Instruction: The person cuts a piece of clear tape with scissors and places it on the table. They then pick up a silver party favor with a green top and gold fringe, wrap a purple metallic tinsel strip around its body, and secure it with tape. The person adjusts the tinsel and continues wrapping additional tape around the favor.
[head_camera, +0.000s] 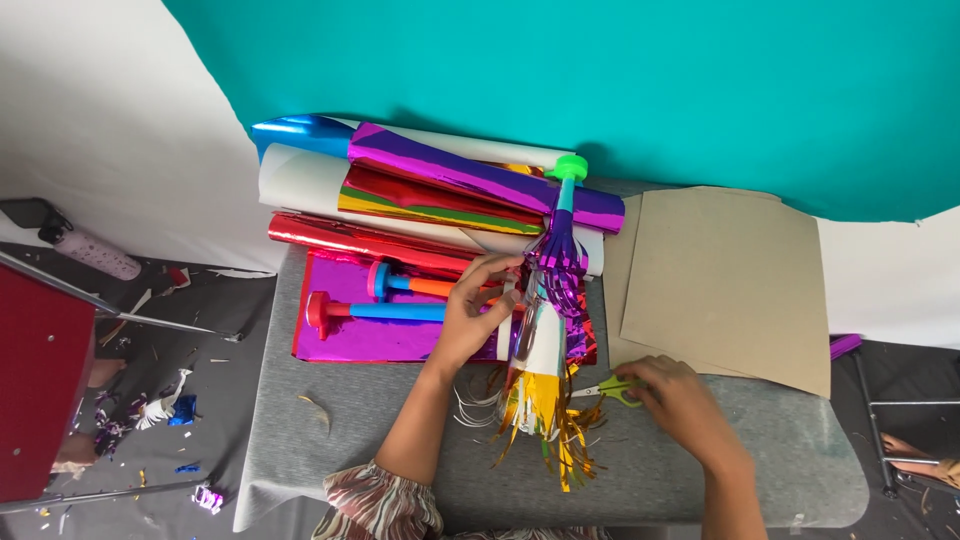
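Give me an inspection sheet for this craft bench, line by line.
Surface: grey table, partly covered.
Job's things: foil-fringed horn under the left hand; green scissors at the right hand.
Clutter: foil rolls, two plain horns on magenta foil, cardboard sheets.
Hands: left rests on the fringed horn; right touches the scissors.
Cables: nothing seen.
Surroundings: teal backdrop, foil scraps on the floor, bottle at left.

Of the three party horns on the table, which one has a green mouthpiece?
The horn with the purple foil fringe, standing furthest right, its green mouthpiece pointing toward the teal backdrop. The other two horns lie sideways on the pink foil, with blue and red mouthpieces.
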